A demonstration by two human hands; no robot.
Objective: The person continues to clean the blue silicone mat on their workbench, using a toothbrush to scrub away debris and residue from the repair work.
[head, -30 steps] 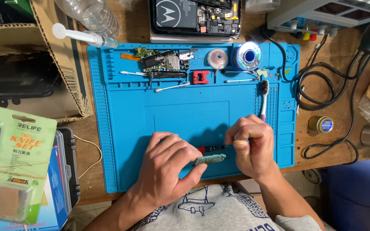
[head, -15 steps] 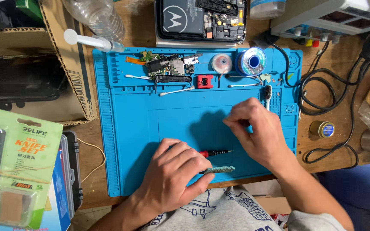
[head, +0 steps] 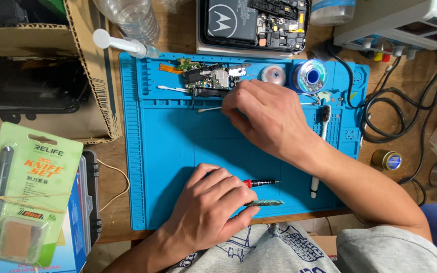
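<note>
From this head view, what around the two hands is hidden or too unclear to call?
- Right hand: its fingertips curl under beside the cotton swab; whether they pinch it is hidden by the hand.
- Left hand: covers the screwdriver handle and most of the small green board; grip unclear.
- Circuit board parts on the blue mat: too small to identify.
- Opened phone: cut off by the top edge.

Blue mat, red-collared black screwdriver
</note>
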